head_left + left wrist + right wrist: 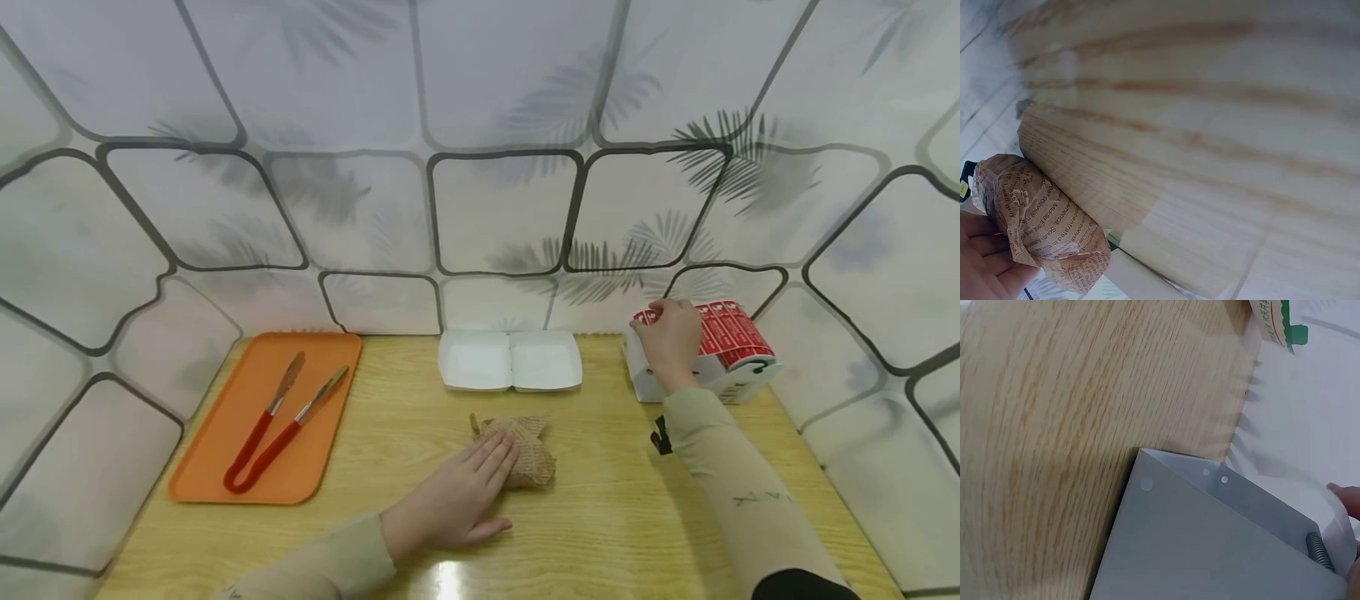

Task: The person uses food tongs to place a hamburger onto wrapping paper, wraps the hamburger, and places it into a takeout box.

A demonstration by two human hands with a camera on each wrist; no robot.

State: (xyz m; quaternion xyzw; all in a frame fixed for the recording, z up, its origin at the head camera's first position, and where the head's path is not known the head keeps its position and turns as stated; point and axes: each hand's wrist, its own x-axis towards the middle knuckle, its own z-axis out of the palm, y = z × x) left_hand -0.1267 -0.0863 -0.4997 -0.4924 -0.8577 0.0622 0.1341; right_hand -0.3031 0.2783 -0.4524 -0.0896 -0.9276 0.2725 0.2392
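Observation:
My left hand (453, 504) rests with straight fingers on a bundle wrapped in brown printed paper (536, 462). In the left wrist view the fingers (997, 262) lie against the crumpled wrapper (1054, 219); its contents are hidden. At the right, my right hand (671, 337) is at the top of a pale metal label dispenser (727, 385) carrying a roll of red-and-white stickers (735, 329). The right wrist view shows its fingertips (1349, 499) pinching a whitish strip (1338, 534) beside a coil spring on the dispenser (1210, 544).
An opened white clamshell box (472, 362) lies at the back middle of the wooden table (600, 517). To the left, an orange tray (318, 471) bears red-handled tongs (258, 429). A small black item (661, 436) shows beside the right sleeve. A patterned curtain (495, 212) surrounds the table.

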